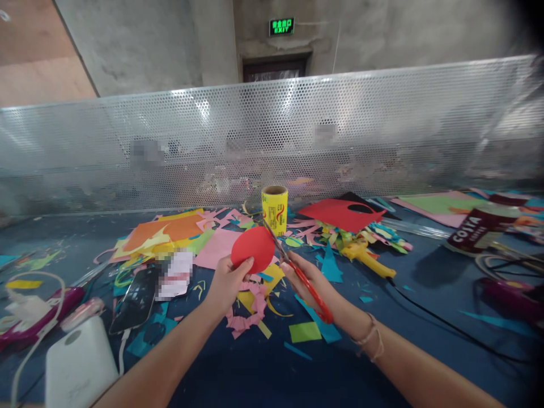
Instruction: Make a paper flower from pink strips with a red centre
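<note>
While my left hand point(229, 280) pinches a round disc of red paper point(250, 249) at the centre of the frame, thumb pressed on its face, my right hand point(308, 277) grasps a pair of metal scissors with red handles point(313, 294) just right of centre. The 2 blades slant toward the upper left at the disc's right edge; I cannot tell whether they touch the paper.

Just beyond the disc stands an upright yellow printed tube point(274, 207). To its right lies a red paper sheet with a round hole point(329, 214), and nearer my right hand is a yellow glue gun point(369, 262) on a black cord. Below my left fingers, a pleated pink paper ring point(242, 323) rests on the dark blue tabletop point(242, 377). At lower left are a black phone point(135, 300) and a white rounded power bank point(80, 362).
</note>
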`<state>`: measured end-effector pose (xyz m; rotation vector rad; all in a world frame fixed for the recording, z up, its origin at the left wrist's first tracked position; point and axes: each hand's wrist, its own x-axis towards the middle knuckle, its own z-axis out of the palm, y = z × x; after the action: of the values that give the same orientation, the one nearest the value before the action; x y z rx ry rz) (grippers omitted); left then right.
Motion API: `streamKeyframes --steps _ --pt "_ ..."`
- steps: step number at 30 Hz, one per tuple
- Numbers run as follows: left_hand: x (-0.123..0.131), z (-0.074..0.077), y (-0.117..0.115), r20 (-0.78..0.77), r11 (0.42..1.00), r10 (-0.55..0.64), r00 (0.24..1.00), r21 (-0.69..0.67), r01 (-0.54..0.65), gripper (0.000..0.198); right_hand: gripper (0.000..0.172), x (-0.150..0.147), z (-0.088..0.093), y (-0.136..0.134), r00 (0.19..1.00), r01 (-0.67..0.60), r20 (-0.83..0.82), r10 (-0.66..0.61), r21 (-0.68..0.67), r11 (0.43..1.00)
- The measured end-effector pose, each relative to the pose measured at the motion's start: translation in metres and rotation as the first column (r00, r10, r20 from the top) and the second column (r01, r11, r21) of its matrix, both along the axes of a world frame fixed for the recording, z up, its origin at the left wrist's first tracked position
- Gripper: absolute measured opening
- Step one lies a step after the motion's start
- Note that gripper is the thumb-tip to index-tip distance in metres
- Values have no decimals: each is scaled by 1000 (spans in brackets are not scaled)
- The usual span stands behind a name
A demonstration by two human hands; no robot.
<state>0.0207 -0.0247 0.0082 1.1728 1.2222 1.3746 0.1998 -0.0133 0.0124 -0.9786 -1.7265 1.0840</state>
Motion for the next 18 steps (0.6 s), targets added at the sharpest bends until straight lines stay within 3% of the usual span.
streamKeyframes --steps 5,9,15,18 --pt "-2 6 2 90 997 73 993 -3 -73 31 26 4 -2 6 997 12 76 -19 85 996" --pt "0 11 1 78 989 142 987 20 -144 35 30 1 -2 3 994 13 105 -21 79 997" --pt "1 11 -2 -36 998 27 999 58 -25 32 25 -2 -3 -2 998 8 66 -9 7 1000" --pt "1 12 -3 -104 997 39 994 64 -32 32 26 -2 -4 -1 999 -38 13 38 -28 999"
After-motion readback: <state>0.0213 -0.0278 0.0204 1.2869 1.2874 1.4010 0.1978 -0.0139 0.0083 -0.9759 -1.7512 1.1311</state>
